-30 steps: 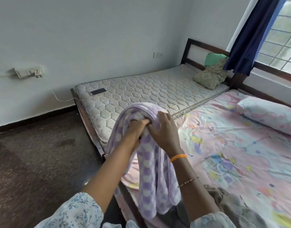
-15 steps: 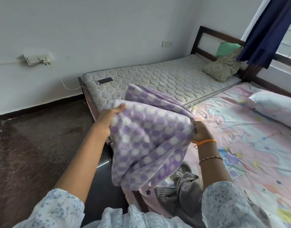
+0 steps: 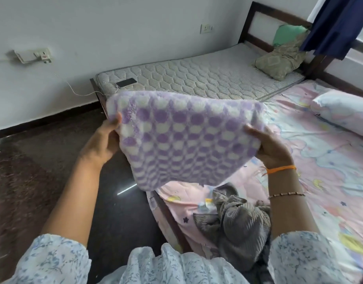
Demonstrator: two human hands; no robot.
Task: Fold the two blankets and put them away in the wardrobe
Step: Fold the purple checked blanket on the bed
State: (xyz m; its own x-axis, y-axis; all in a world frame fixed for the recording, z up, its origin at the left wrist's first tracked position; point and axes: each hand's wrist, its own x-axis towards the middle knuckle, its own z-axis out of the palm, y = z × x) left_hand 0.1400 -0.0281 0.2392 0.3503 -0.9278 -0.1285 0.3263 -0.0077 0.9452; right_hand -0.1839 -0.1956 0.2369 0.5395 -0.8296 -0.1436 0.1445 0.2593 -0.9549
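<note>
A purple-and-white checked blanket (image 3: 186, 138) is folded into a thick flat rectangle and held in the air in front of me. My left hand (image 3: 102, 140) grips its left edge and my right hand (image 3: 268, 148) grips its right edge. Below it, a grey ribbed blanket (image 3: 238, 222) lies crumpled on the near corner of the bed with the pink patterned sheet (image 3: 330, 171). No wardrobe is in view.
A second bed with a bare quilted mattress (image 3: 207, 76) stands against the wall, with a phone (image 3: 126, 82) on a charging cable and cushions (image 3: 279, 60) at its head. A pillow (image 3: 344, 111) lies at the right. Dark floor (image 3: 43, 160) spreads to the left. A blue curtain (image 3: 336, 23) hangs at top right.
The blanket went from hanging bunched in both hands to a flat folded rectangle. My hands moved apart to its two side edges and raised it level.
</note>
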